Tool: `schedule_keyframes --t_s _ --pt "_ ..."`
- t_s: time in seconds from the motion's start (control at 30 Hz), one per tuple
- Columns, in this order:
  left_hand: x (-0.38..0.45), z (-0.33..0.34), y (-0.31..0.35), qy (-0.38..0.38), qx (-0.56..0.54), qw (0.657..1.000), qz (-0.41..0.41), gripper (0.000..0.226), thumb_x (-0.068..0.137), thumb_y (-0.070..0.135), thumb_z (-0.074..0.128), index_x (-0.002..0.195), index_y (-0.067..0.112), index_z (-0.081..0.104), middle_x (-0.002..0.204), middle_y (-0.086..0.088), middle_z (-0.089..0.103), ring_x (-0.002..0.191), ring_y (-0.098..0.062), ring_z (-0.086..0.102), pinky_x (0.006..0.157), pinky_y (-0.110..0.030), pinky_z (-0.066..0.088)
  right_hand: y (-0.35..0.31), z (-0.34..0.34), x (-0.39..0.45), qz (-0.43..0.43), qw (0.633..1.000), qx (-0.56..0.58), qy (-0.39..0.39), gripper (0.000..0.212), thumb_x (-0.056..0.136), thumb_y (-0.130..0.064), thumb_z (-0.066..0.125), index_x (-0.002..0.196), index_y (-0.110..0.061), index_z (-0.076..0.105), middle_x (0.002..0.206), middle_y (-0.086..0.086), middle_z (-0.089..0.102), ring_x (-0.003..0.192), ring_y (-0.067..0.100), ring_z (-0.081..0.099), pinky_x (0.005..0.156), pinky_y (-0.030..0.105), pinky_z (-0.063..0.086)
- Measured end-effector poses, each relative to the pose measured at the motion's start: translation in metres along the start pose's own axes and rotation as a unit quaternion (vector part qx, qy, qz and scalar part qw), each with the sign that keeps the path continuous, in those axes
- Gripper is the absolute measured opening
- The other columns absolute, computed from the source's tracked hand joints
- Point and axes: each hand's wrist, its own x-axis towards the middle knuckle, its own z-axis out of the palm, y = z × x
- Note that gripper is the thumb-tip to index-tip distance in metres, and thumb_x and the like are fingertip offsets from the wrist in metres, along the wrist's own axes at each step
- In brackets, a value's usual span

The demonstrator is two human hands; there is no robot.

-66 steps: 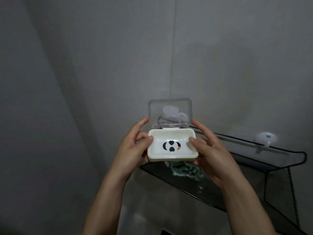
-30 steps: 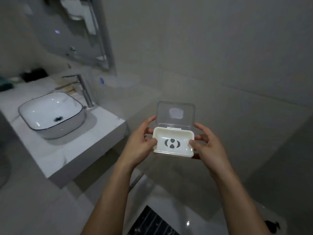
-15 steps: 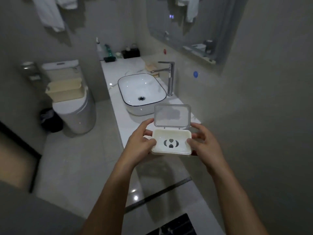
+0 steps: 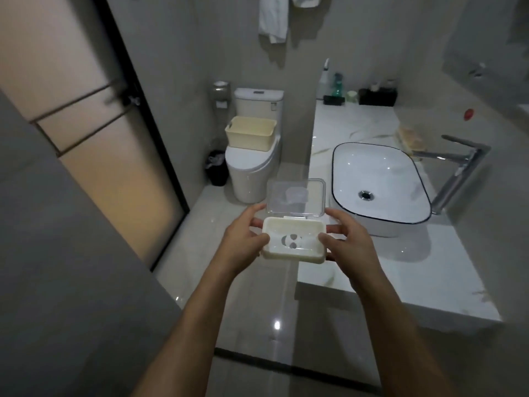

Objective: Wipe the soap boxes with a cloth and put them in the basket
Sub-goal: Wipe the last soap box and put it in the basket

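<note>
Between the two raised hands sits the soap box [image 4: 293, 245], cream-coloured, held in mid-air at chest level. Its clear lid [image 4: 296, 198] stands open and upright on the far edge, away from the person. A dark printed mark shows on the inside floor of the box.

Left hand [image 4: 240, 247] grips the box's left end, thumb curled over the rim, fingers behind. Right hand [image 4: 347, 244] grips the right end the same way, thumb on the rim, fingers wrapped round the far side. Both forearms bare.

Beyond the right hand: a white basin [image 4: 380, 181] with a dark rim line, set on a marble counter [image 4: 357, 121]. A chrome tap [image 4: 458, 164] stands farther right. Bottles and small containers are grouped at the counter's far end.

Beyond the left hand: a toilet [image 4: 252, 173], lid down, with a cream basket [image 4: 251, 132] resting on it, well apart from the box. A small black bin [image 4: 216, 167] stands beside the toilet. Farther left, a frosted door [image 4: 86, 116] in a dark frame. A white towel [image 4: 273, 17] hangs on the far wall.
</note>
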Motion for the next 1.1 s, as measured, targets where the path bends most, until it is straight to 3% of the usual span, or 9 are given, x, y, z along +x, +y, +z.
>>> schedule_keyframes --t_s 0.23,0.37,0.8,0.97,1.1 --pt "0.059 -0.026 -0.014 0.064 -0.018 0.998 -0.022 0.07 0.07 0.012 0.057 0.133 0.043 0.051 0.104 0.004 0.063 0.068 -0.012 0.064 0.061 -0.03 0.053 -0.008 0.036 0.085 -0.011 0.997 -0.017 -0.081 0.053 0.091 -0.007 0.064 0.133 -0.038 0.054 0.111 -0.002 0.064 0.093 0.017 0.067 0.074 0.044 0.063" --pt "0.11 -0.044 -0.026 0.061 -0.025 0.997 -0.032 0.069 0.073 0.007 0.058 0.133 0.041 0.051 0.107 0.001 0.063 0.073 -0.016 0.064 0.058 -0.026 0.05 -0.009 0.061 0.134 -0.01 0.995 -0.025 -0.092 0.054 0.091 -0.008 0.065 0.135 -0.038 0.054 0.11 -0.002 0.064 0.095 0.016 0.067 0.075 0.042 0.063" --pt "0.367 -0.126 -0.049 -0.054 -0.034 0.998 -0.004 0.072 0.07 0.006 0.058 0.137 0.034 0.051 0.109 -0.003 0.061 0.077 -0.019 0.063 0.053 -0.028 0.053 -0.026 0.173 0.327 0.006 1.0 -0.01 0.026 0.055 0.091 -0.008 0.067 0.139 -0.031 0.054 0.11 -0.002 0.062 0.094 0.016 0.066 0.072 0.039 0.063" --pt "0.446 -0.147 -0.049 -0.074 -0.047 0.996 -0.005 0.072 0.077 -0.004 0.057 0.136 0.037 0.052 0.108 -0.002 0.059 0.084 -0.022 0.063 0.055 -0.027 0.054 -0.038 0.203 0.393 0.01 0.998 -0.024 0.056 0.054 0.091 -0.011 0.068 0.138 -0.034 0.054 0.112 -0.004 0.061 0.095 0.012 0.064 0.062 0.024 0.059" --pt "0.5 -0.159 -0.062 -0.062 -0.037 0.997 -0.004 0.071 0.079 -0.004 0.056 0.136 0.037 0.051 0.112 -0.002 0.06 0.089 -0.025 0.063 0.059 -0.035 0.059 -0.039 0.229 0.449 0.024 0.997 -0.041 0.057 0.055 0.092 -0.008 0.067 0.139 -0.031 0.053 0.113 -0.002 0.062 0.093 0.011 0.064 0.056 0.019 0.056"
